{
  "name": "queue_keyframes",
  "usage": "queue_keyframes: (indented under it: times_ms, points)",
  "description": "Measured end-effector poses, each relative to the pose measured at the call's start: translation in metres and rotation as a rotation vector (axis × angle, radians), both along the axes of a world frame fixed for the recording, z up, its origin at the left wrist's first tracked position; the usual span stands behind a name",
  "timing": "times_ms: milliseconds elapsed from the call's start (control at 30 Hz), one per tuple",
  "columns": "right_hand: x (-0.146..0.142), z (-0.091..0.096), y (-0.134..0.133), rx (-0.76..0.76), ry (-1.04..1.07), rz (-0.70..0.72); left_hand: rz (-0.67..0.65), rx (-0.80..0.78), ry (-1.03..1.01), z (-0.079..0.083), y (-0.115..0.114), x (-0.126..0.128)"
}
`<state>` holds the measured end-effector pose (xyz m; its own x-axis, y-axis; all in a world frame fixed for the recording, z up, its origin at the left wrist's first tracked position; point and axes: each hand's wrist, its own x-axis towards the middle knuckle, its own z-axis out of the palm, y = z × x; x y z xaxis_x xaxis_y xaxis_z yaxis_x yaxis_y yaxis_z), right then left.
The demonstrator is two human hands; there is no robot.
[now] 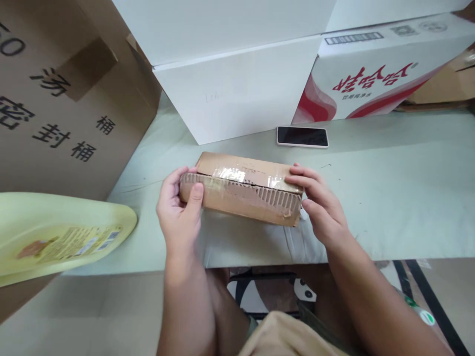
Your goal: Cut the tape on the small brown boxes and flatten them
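A small brown cardboard box is held between my two hands above the pale green cloth, tilted so that its long side faces me. Clear tape shines along its upper edge, and torn, ribbed cardboard shows beneath it. My left hand grips the left end, with the thumb pressed on the near side and the fingers behind. At the right end my right hand is closed on the corner, fingers on top and thumb at the end face. The box's far side and underside are hidden.
Behind the box lies a smartphone, dark screen up. White cartons and a red-and-white carton stand along the back. On the left are a large brown carton and a yellow bottle. The cloth-covered surface ends near my lap.
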<state>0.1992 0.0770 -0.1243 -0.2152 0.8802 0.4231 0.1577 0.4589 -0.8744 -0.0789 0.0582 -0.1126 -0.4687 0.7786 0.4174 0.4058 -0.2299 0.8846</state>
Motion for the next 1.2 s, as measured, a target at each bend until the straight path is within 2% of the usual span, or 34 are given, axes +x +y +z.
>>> queue_keyframes:
  times_ms: [233, 367, 733, 1000, 1100, 1200]
  points:
    - [-0.004, -0.001, -0.001, 0.014, -0.046, -0.042, -0.039, -0.077, 0.26, 0.009, -0.003, -0.002]
    - [-0.006, -0.002, -0.003, -0.014, -0.102, -0.031, -0.053, -0.082, 0.273, 0.013, -0.006, -0.002]
    - [-0.005, -0.004, -0.002, 0.034, -0.117, -0.016, -0.055, -0.104, 0.307, 0.014, -0.007, -0.003]
    - [-0.001, 0.0, -0.001, 0.087, -0.102, 0.109, -0.001, -0.087, 0.323, 0.013, -0.006, -0.001]
    - [0.0, -0.001, -0.003, 0.023, -0.035, 0.14, 0.028, -0.093, 0.308, 0.012, -0.005, -0.002]
    - [0.0, -0.005, -0.004, -0.085, 0.073, 0.076, 0.037, -0.116, 0.28, 0.011, -0.005, -0.005]
